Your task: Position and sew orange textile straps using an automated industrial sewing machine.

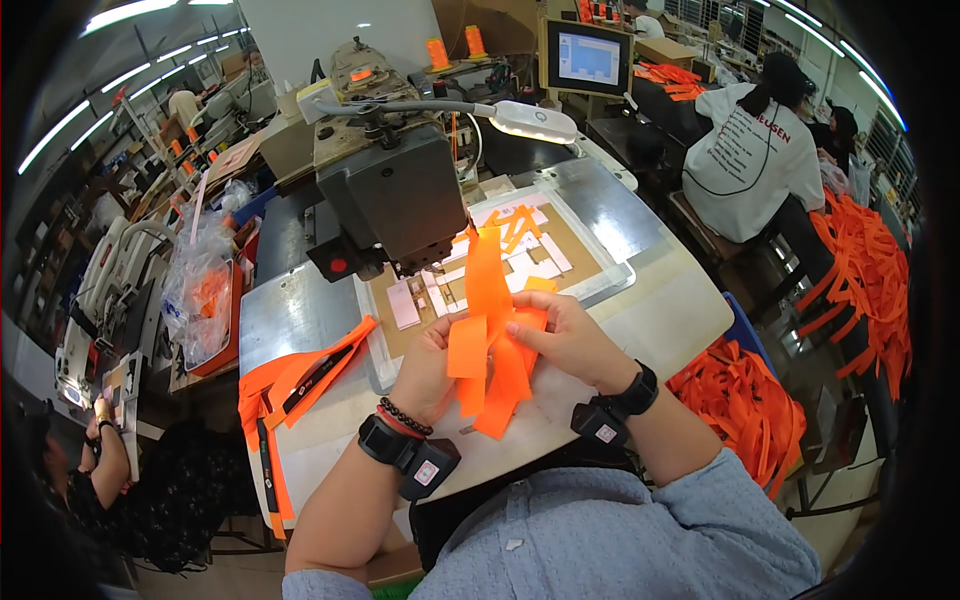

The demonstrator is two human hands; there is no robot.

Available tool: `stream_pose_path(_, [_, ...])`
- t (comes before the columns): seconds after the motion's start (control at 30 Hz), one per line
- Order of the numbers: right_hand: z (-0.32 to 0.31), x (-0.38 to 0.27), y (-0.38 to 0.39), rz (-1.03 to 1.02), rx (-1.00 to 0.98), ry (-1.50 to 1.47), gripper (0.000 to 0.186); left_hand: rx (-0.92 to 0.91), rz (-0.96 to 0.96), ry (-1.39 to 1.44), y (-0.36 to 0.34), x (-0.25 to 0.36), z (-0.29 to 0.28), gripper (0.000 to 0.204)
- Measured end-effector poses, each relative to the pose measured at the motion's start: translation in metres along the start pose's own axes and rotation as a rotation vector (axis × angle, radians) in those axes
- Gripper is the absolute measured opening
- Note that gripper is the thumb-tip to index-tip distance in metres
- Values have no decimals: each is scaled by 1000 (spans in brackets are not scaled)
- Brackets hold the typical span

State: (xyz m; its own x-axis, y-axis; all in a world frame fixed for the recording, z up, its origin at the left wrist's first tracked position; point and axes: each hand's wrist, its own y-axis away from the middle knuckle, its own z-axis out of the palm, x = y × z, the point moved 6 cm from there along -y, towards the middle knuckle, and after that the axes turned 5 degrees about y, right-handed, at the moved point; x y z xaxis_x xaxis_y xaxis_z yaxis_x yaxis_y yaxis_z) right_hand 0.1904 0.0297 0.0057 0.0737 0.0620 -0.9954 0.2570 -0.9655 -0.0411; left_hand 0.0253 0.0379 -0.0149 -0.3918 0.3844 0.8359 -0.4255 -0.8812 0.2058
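Observation:
Both my hands are closed on a bright orange webbing strap (486, 280), which is folded over itself with loose ends hanging toward me. My left hand (428, 368) grips its left side; the fingertips are partly hidden behind the webbing. On the other side my right hand (570, 342) pinches it, thumb on top. The strap's far end reaches up beside the dark head of a sewing machine (395, 195). Under it lies a flat template (590, 255) with a clear frame, a brown board and white cut-out pieces. Short orange strips (517, 226) rest on the template.
More orange straps with black labels (310, 385) drape over the table's left edge. A heap of orange webbing (740, 410) sits at the right. A lamp (535, 122) and a screen (588, 58) stand beyond. Other people (755, 160) work at the right and lower left.

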Motion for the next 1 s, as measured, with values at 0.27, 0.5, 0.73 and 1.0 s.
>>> stream_pose_path(0.27, [-7,1,-1,-35,56,129,18,48,60,-309,-1,7,3,24])
stream_pose_path(0.5, [-47,7,6,-31,629,-425,19,-206,187,632,-1,37,-12,22])
stream_pose_path(0.73, [-12,6,1,96,142,-78,18,-210,116,258,13,22,31,43])
stream_pose_path(1.0, [-10,-9,3,-40,123,-62,20,7,130,-75,7,8,23,43])
